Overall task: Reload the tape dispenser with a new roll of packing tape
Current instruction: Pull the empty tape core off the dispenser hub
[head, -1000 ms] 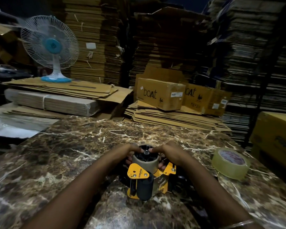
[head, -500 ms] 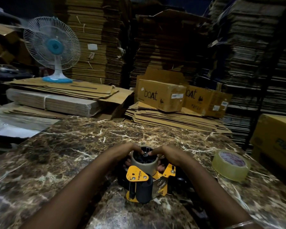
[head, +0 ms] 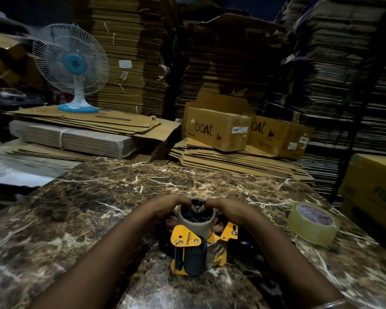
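A yellow and black tape dispenser (head: 195,253) lies on the marble table (head: 98,197), close to me. An empty grey-brown cardboard core (head: 196,227) sits on its black hub. My left hand (head: 167,206) grips the core from the left, thumb on the hub's top, fingers wrapped underneath. From the right, my right hand (head: 227,210) holds the same core, thumb by the centre pin. A full roll of clear packing tape (head: 313,223) lies flat on the table to the right, apart from both hands.
Two brown "boat" cartons (head: 216,128) rest on flattened cardboard beyond the table's far edge. A blue and white fan (head: 73,65) stands at the back left. Tall cardboard stacks fill the background. A yellow box (head: 374,188) sits at the right edge.
Both hands stay clamped on the core. The dispenser has barely shifted; the camera view moved slightly.
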